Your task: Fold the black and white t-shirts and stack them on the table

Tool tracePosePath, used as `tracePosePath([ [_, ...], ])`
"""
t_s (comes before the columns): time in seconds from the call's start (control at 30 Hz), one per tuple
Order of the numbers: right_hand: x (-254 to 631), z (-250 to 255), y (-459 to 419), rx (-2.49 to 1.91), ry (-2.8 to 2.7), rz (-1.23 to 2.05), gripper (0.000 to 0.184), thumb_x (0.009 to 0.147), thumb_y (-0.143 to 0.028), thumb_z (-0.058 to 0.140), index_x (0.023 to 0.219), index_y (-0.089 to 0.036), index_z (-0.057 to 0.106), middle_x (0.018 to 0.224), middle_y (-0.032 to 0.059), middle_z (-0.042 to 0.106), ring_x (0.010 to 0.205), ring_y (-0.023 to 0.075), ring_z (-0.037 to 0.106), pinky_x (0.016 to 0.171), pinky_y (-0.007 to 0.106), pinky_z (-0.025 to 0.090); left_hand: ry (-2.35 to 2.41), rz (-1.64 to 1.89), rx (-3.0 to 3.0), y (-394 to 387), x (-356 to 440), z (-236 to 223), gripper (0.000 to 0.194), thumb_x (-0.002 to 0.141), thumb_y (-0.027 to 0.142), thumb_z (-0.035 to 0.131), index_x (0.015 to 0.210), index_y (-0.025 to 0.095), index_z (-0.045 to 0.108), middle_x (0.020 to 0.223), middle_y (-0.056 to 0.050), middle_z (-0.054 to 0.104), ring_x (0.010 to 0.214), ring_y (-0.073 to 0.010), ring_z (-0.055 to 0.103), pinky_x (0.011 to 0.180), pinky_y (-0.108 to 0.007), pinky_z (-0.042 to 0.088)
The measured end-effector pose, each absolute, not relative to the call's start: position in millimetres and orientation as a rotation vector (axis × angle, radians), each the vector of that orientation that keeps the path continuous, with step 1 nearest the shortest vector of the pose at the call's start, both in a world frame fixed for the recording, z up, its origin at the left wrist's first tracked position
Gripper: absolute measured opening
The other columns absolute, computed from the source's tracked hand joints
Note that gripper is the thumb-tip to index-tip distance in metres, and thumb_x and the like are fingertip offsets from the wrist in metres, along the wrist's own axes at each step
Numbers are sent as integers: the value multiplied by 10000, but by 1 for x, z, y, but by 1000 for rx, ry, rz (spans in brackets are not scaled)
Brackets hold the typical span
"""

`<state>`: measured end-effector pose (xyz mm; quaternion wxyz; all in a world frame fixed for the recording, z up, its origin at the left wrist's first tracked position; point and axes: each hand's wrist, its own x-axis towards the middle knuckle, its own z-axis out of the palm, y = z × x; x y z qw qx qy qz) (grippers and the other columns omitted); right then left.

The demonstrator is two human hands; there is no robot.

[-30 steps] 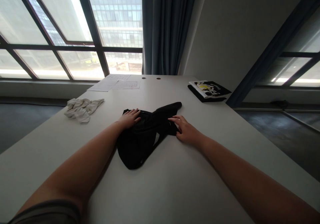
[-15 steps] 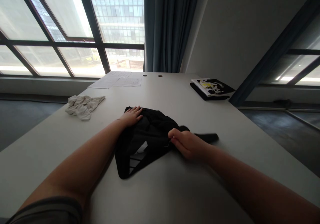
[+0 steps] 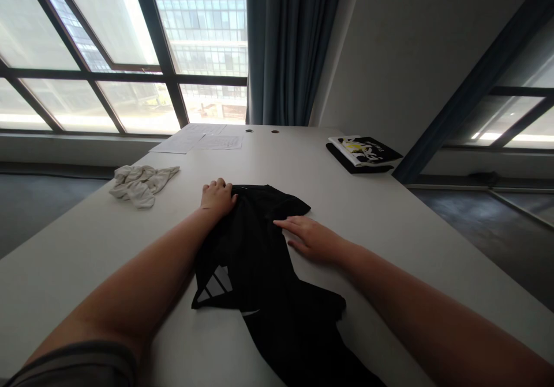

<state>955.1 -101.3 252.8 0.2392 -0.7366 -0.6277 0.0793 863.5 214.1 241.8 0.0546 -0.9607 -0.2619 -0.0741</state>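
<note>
A black garment [image 3: 259, 248] with a grey-white striped patch on its left part lies partly spread and wrinkled on the white table. Its lower end runs toward me and out of view at the bottom. My left hand [image 3: 217, 196] has its fingers curled over the garment's far left corner. Beside the garment's right edge, my right hand [image 3: 309, 238] rests low with fingers stretched out, fingertips touching the cloth and nothing gripped. Whether the garment is a top or trousers I cannot tell.
A crumpled off-white cloth [image 3: 142, 185] lies at the table's left edge. Folded black and white clothes with a yellow print [image 3: 364, 151] are stacked at the right edge. Papers [image 3: 220, 142] lie at the far left, near two cable holes. The white table [image 3: 173, 329] stands before windows and a blue curtain [image 3: 289, 47].
The garment has opened out from a bunched heap, its lower part now trailing toward me. My right hand has let go and its fingers have straightened. My left hand's fingers have curled in.
</note>
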Motion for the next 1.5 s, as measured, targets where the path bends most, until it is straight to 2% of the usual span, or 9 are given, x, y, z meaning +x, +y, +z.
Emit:
tracePosePath([
  [0.13,973,237,-97,-2184,-1712,100,672,991,-201,549,1645,-264,410,1306,117,686,1178,274,641,1130,525,444,-752,-163,-2989,190,863,249,588,1070,549,360,1440,152,584,1347,-203,670,1247,-359,630,1078,-491,436],
  [0.23,980,235,-98,-2332,-1672,-31,606,992,-198,542,1596,-223,501,1180,129,700,1085,286,633,1042,493,474,-599,-166,-3070,157,859,257,662,1076,568,365,1592,158,434,1453,-202,616,1331,-366,591,1158,-522,374],
  [0.33,997,230,-101,-2414,-1650,-115,497,965,-181,571,1456,-188,647,1128,136,706,1068,300,607,983,448,478,-372,-201,-3086,117,849,262,611,1076,583,370,1548,225,520,1498,-178,583,1325,-373,596,1195,-561,325],
  [0.43,1027,225,-110,-2412,-1536,-150,366,923,-151,599,1262,-186,733,1055,105,725,1012,274,607,948,401,470,-240,-71,-3131,88,835,259,614,1055,645,372,1499,281,592,1438,-175,633,1258,-383,640,1091,-559,439],
  [0.6,1062,224,-127,-2304,-1269,-67,114,854,-170,639,905,-208,734,812,12,675,799,196,607,758,307,449,-125,14,-3183,112,818,237,617,1065,591,384,1640,367,412,1736,-77,321,1583,-348,321,1213,-579,345],
  [0.7,1065,224,-129,-2242,-1172,-27,32,829,-223,660,816,-212,688,817,0,672,764,179,607,715,291,438,-87,-26,-3223,156,815,229,650,1065,571,376,1676,351,337,1742,-24,314,1581,-290,340,1265,-475,306],
  [0.93,1061,221,-122,-2253,-1269,-100,30,796,-194,637,789,-211,614,834,25,643,818,204,588,782,317,447,-410,-44,-3133,223,801,233,674,1044,556,349,1613,216,472,1689,-75,417,1548,-276,407,1276,-430,303],
  [1.27,1094,210,-136,-2319,-1163,-238,177,752,-109,549,815,-206,684,977,92,684,987,270,640,979,407,507,-864,58,-2868,263,754,230,668,1024,553,366,1618,264,466,1698,-106,393,1534,-349,417,1227,-578,335],
  [1.5,1059,222,-120,-2172,-1257,-501,409,951,-230,553,1339,-225,680,1454,145,575,1435,325,475,1241,533,362,-1041,-40,-2777,266,760,235,696,1026,584,356,1564,177,528,1667,-194,421,1526,-405,407,1209,-646,322],
])
